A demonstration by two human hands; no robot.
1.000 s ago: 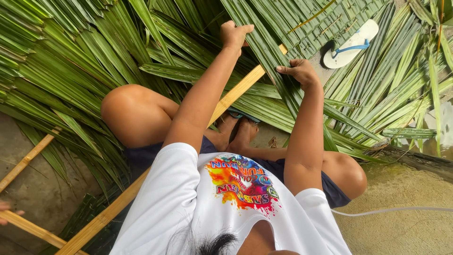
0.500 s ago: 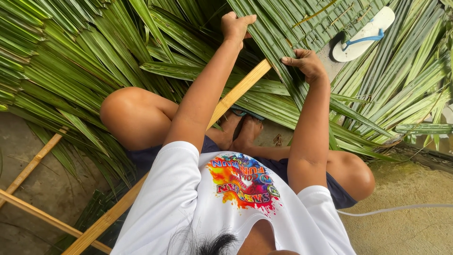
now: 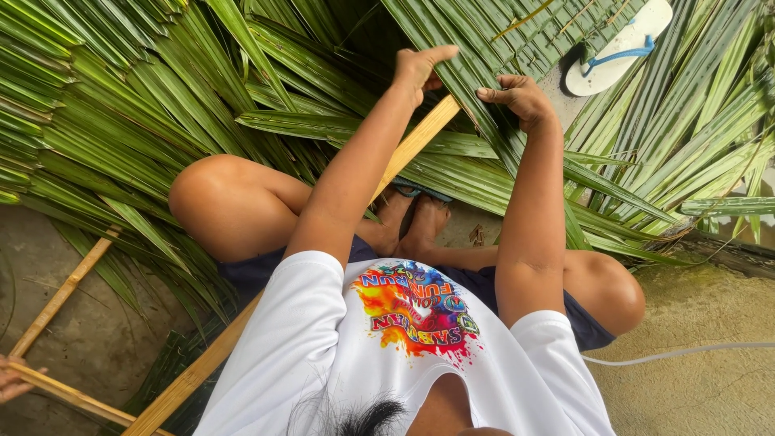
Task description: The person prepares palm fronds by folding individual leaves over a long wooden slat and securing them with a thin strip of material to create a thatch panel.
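I squat over a long bamboo slat point(image 3: 416, 141) that runs diagonally under a mat of green palm leaves point(image 3: 476, 165). My left hand point(image 3: 420, 66) sits at the slat's far end and holds a leaf there, fingers stretched to the right. Just to its right, my right hand point(image 3: 523, 98) pinches a narrow leaf strip point(image 3: 492, 129) folded over the slat. The two hands are about a hand's width apart. My bare knees and feet are below them.
A white flip-flop point(image 3: 620, 50) with a blue strap lies at the top right. Thin bamboo sticks point(image 3: 58, 297) lie on the concrete at the left, and another person's hand point(image 3: 12, 379) touches one. A white hose point(image 3: 686, 353) crosses the floor at the right.
My right hand has lifted a little along the leaf strip and my left hand's fingers have stretched out. The other person's hand shows again at the lower left.
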